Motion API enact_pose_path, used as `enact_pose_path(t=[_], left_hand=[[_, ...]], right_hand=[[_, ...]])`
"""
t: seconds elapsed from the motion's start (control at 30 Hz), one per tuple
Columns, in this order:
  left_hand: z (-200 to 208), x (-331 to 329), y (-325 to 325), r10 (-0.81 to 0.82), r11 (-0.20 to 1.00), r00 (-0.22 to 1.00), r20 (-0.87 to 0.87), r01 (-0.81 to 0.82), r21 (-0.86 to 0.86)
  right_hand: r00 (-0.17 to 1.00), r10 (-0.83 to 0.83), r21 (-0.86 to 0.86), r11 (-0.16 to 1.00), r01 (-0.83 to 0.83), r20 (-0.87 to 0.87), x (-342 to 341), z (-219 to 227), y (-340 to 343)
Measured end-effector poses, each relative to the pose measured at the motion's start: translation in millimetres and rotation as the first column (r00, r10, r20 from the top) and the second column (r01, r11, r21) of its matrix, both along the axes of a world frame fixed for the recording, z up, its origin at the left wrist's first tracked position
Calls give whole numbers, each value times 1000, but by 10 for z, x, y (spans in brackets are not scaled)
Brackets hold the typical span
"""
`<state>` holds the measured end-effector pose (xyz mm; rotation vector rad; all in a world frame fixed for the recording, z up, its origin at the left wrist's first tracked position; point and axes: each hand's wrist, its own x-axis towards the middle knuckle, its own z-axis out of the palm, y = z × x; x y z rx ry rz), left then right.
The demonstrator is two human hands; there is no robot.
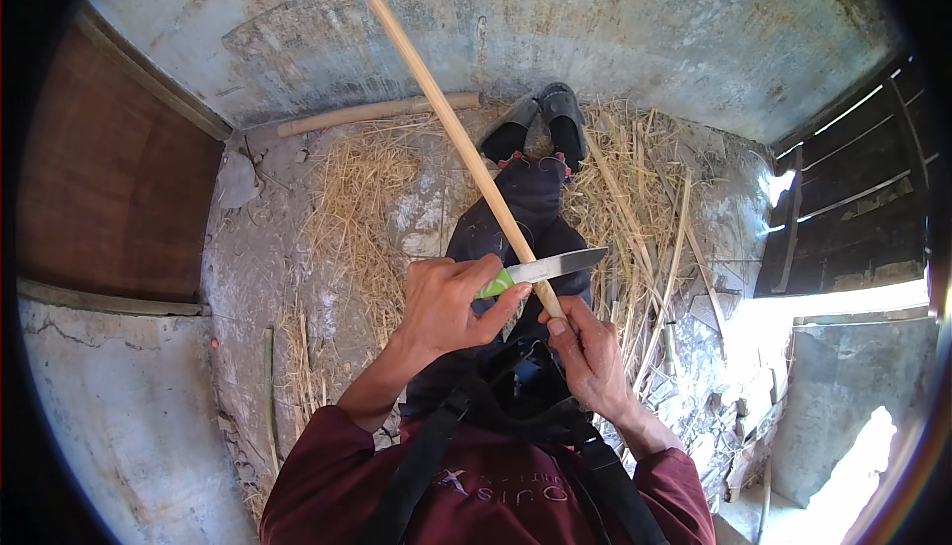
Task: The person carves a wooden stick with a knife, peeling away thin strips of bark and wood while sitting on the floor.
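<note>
Plainly, a green-handled knife (545, 269) is gripped in the left hand (444, 302), blade laid across a wooden stick (451, 123) above the legs (535, 190); the right hand (589, 355), clasped around its near end, could be cut by a slip.

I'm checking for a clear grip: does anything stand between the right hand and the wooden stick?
Nothing visible does: the right hand grips the near end of the wooden stick. The knife crosses it just beyond that grip.
</note>
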<state>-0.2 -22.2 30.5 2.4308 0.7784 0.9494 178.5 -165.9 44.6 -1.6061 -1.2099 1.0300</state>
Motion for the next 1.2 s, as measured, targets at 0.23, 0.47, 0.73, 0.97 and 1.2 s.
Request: enact_pose_path(t=[0.23,0.47,0.73,0.97,1.2], left_hand=[[14,37,26,-7,1000,1000,-6,7,-2],[19,74,21,-7,1000,1000,-3,7,8],[10,77,-3,-6,1000,1000,4,6,-6],[3,95,-11,3,1000,1000,21,-3,7],[-25,75,-41,-8,1000,1000,5,8,-2]], right_hand=[[1000,-20,18,1000,20,19,2,-27,-18],[998,-33,22,999,32,46,7,-34,-41],[997,-47,17,999,47,54,-1,-60,-67],[997,-60,12,998,60,55,-11,-39,-76],[998,-59,-16,998,59,24,-3,-61,-103]])
